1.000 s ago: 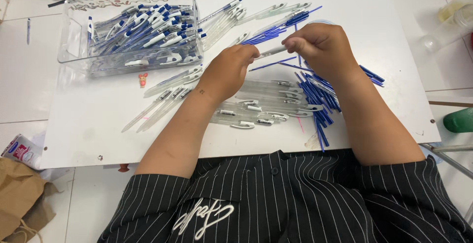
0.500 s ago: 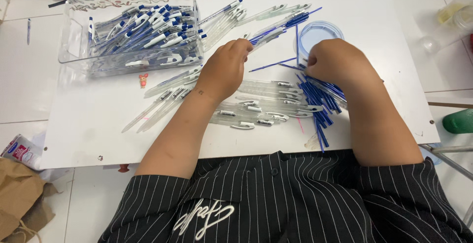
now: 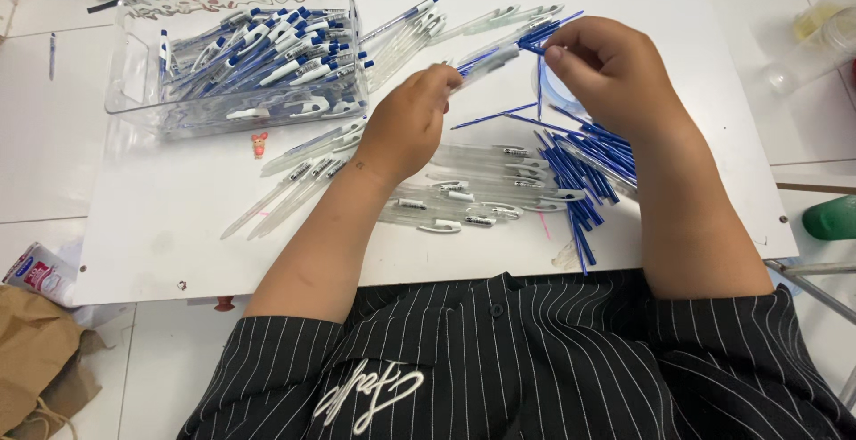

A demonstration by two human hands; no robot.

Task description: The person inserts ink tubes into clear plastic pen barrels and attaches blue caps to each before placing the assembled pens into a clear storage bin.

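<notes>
Both hands are now meeting at twelve o'clock over the white board (image 3: 160,226): the left hand (image 3: 408,123) is gripping a clear pen barrel (image 3: 486,61), and the right hand (image 3: 606,65), lifted off the heap since half a second ago, is pinching a blue refill (image 3: 533,41) at its end. Loose blue refills (image 3: 580,172) are lying at three o'clock, a clear bin of finished pens (image 3: 241,48) at ten.

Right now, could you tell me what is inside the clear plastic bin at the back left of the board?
The clear plastic bin holds a heap of assembled blue-and-white pens. What lies at the bottom of the heap is covered by the upper pens.
</notes>
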